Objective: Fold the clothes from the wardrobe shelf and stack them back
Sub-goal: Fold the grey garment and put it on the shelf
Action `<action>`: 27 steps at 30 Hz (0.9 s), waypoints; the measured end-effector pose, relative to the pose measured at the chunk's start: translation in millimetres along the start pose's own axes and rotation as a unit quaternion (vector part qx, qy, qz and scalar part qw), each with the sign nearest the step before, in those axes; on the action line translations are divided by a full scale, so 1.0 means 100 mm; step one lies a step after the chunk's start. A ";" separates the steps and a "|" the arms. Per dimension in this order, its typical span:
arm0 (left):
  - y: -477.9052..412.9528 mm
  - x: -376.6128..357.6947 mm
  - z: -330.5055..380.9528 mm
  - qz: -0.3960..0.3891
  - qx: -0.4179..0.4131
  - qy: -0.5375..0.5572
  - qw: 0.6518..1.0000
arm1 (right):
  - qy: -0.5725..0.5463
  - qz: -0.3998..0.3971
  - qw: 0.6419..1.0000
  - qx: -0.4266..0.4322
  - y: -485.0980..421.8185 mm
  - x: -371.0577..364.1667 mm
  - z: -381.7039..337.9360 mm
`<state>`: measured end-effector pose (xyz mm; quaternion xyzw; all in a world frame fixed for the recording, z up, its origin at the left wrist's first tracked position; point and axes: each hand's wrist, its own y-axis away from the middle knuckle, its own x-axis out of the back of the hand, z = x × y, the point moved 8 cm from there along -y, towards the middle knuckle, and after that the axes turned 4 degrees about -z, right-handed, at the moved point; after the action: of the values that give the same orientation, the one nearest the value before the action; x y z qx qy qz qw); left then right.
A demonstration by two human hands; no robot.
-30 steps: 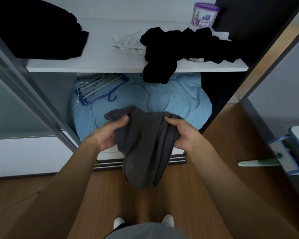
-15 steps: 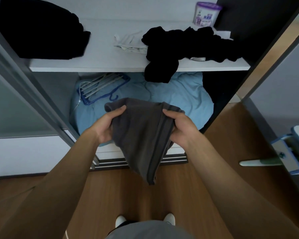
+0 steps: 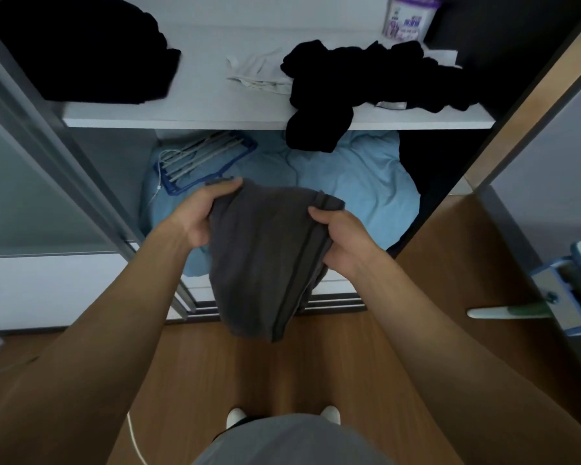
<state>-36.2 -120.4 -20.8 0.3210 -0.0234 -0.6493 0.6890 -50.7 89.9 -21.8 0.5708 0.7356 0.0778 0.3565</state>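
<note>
Left hand (image 3: 202,216) & right hand (image 3: 342,243), each clamped on the grey garment (image 3: 265,263), have raised and spread it; fold's underway, shelf (image 3: 215,119) next imo.

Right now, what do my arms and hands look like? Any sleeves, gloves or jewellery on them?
Both are bare. The left hand and right hand wear no gloves, and no ring shows on either. The left forearm and right forearm carry no sleeve, watch or bracelet up to the picture's edge.

Matt grey cloth garment (image 3: 265,263), smooth white shelf (image 3: 215,119), wood-grain floor (image 3: 232,370).
</note>
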 end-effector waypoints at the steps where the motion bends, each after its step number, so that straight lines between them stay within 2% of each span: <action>1: 0.02 0.06 -0.01 0.010 0.000 -0.017 1.000 | -0.015 0.006 1.000 -0.012 -0.02 0.04 0.02; 3: 0.03 0.20 0.03 0.065 -0.022 -0.060 0.996 | -0.025 0.020 0.999 -0.027 -0.07 0.10 0.05; 6: 0.01 0.33 0.11 0.147 -0.052 -0.125 0.980 | 0.018 0.051 0.998 -0.035 -0.13 0.20 0.07; 10: -0.03 0.44 0.09 0.231 -0.069 -0.169 0.956 | 0.108 0.103 0.988 -0.030 -0.16 0.31 0.02; 13: -0.02 0.49 0.00 0.262 -0.080 -0.180 0.945 | 0.184 0.141 0.973 -0.017 -0.16 0.41 -0.03; 15: -0.01 0.46 -0.06 0.245 -0.087 -0.184 0.948 | 0.199 0.152 0.968 -0.005 -0.16 0.46 -0.02; 17: -0.03 0.38 -0.13 0.191 -0.079 -0.181 0.961 | 0.194 0.141 0.970 0.028 -0.18 0.50 -0.04; 19: -0.04 0.27 -0.20 0.106 -0.059 -0.148 0.982 | 0.214 0.100 0.970 0.060 -0.21 0.50 -0.10; 21: -0.04 0.20 -0.25 0.048 -0.033 -0.157 0.986 | 0.293 0.043 0.952 0.072 -0.23 0.45 -0.17; 24: -0.06 0.18 -0.25 0.031 -0.008 -0.277 0.960 | 0.434 -0.014 0.898 0.079 -0.21 0.35 -0.21; 27: -0.12 0.16 -0.22 0.039 0.000 -0.421 0.906 | 0.543 -0.010 0.835 0.090 -0.18 0.27 -0.18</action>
<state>-34.4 -125.2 -50.4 0.0172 -0.3241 -0.6965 0.6399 -78.5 112.9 -30.0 0.4591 0.8204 0.3049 -0.1520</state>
